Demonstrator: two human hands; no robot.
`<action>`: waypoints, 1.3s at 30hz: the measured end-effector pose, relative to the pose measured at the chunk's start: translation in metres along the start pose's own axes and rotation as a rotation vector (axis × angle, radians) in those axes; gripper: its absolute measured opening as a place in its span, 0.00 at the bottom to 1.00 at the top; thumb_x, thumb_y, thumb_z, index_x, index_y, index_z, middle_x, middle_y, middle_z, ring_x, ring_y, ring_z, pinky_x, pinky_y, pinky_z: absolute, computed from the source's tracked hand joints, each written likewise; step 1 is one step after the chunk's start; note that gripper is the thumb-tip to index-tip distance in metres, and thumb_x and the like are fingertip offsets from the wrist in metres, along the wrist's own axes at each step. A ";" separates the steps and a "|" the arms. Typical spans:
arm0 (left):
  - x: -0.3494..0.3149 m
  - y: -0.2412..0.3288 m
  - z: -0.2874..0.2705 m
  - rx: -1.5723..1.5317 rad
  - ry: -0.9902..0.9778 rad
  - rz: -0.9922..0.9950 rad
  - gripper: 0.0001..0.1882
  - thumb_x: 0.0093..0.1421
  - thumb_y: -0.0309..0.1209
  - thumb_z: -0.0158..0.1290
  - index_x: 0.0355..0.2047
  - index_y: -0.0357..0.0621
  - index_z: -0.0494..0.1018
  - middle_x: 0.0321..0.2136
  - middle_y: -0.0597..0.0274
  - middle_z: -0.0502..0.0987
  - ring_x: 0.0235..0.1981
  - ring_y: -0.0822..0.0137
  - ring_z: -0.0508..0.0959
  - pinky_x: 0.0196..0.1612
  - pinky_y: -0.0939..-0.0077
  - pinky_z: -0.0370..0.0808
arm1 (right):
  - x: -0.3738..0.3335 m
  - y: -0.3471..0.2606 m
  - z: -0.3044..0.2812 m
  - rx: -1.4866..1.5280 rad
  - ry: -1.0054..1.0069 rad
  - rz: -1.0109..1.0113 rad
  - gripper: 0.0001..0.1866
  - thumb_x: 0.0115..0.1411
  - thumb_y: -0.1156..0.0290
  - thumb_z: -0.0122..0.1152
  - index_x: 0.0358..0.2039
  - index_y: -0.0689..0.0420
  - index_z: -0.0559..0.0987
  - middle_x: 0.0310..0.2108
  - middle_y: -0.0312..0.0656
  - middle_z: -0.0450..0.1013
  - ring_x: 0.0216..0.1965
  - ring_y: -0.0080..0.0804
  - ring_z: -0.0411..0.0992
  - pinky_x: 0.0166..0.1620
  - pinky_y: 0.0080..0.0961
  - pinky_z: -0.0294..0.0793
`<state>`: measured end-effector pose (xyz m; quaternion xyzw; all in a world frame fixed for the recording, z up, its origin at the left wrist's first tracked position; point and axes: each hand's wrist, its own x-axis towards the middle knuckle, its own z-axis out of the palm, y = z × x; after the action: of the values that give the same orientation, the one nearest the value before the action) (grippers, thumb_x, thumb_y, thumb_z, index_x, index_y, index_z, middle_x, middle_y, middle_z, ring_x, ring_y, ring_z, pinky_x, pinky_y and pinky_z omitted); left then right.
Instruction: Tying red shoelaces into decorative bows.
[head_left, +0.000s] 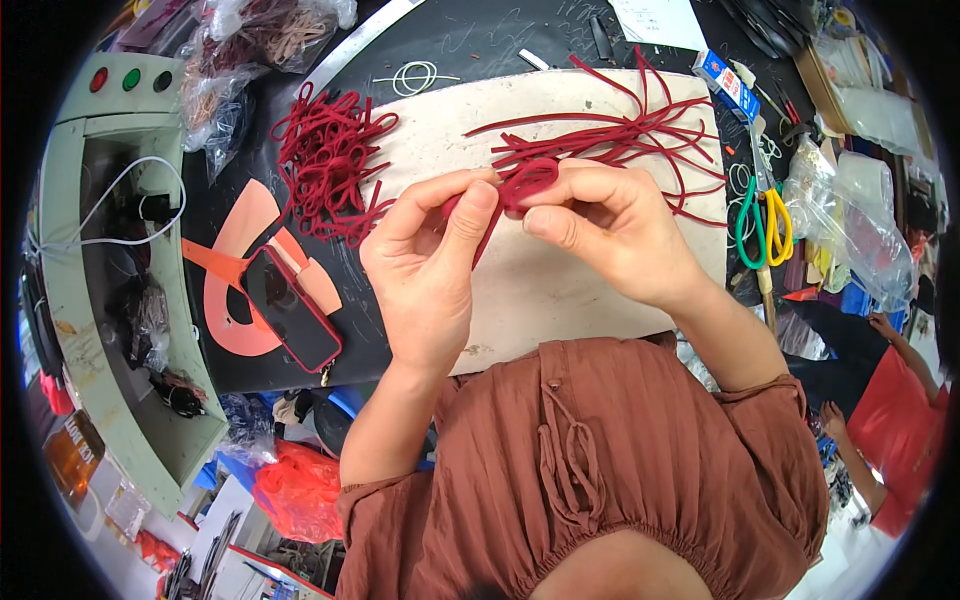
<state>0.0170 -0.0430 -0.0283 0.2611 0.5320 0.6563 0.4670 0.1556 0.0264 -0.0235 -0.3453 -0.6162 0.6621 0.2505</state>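
Observation:
Between my two hands, over a pale board (570, 310), is a dark red cord (528, 182) bent into a loop. My left hand (432, 235) pinches it between thumb and forefinger, and a short end hangs below. On the other side my right hand (610, 225) grips the loop with bent fingers; its exact fingertip contact is partly hidden. Just beyond them, loose straight red cords (620, 135) lie spread across the board. A heap of looped, knotted red cords (330, 165) rests to the left, partly on the board and partly on the black table.
A phone (292, 305) lies over orange cut pieces (235, 290) at left, beside a green-grey metal cabinet (85, 270). Green-handled scissors (748, 225), yellow-handled scissors (777, 228) and a blue box (726, 85) are at right. Another person in red (900, 430) is at far right.

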 end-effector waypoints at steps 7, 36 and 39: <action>0.000 -0.005 0.007 -0.010 0.100 0.144 0.07 0.60 0.29 0.46 0.30 0.37 0.68 0.27 0.65 0.72 0.28 0.80 0.69 0.32 0.88 0.65 | 0.003 -0.010 0.007 -0.050 0.020 -0.043 0.05 0.51 0.74 0.58 0.26 0.63 0.75 0.22 0.36 0.69 0.25 0.20 0.65 0.28 0.17 0.64; 0.008 0.029 -0.010 0.064 -0.290 -0.186 0.13 0.48 0.17 0.54 0.37 0.31 0.70 0.30 0.55 0.75 0.31 0.67 0.77 0.35 0.78 0.75 | 0.004 -0.011 -0.017 0.055 -0.055 0.134 0.10 0.55 0.67 0.56 0.27 0.62 0.76 0.21 0.30 0.69 0.23 0.12 0.64 0.26 0.13 0.63; 0.011 0.025 -0.016 0.192 -0.269 -0.203 0.12 0.48 0.18 0.56 0.35 0.31 0.73 0.29 0.57 0.76 0.29 0.74 0.76 0.33 0.85 0.73 | 0.004 -0.012 -0.017 0.162 -0.078 0.197 0.10 0.57 0.69 0.52 0.31 0.63 0.75 0.25 0.33 0.71 0.27 0.16 0.67 0.31 0.16 0.68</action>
<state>-0.0091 -0.0406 -0.0111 0.3347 0.5485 0.5113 0.5707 0.1648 0.0415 -0.0127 -0.3569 -0.5330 0.7439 0.1873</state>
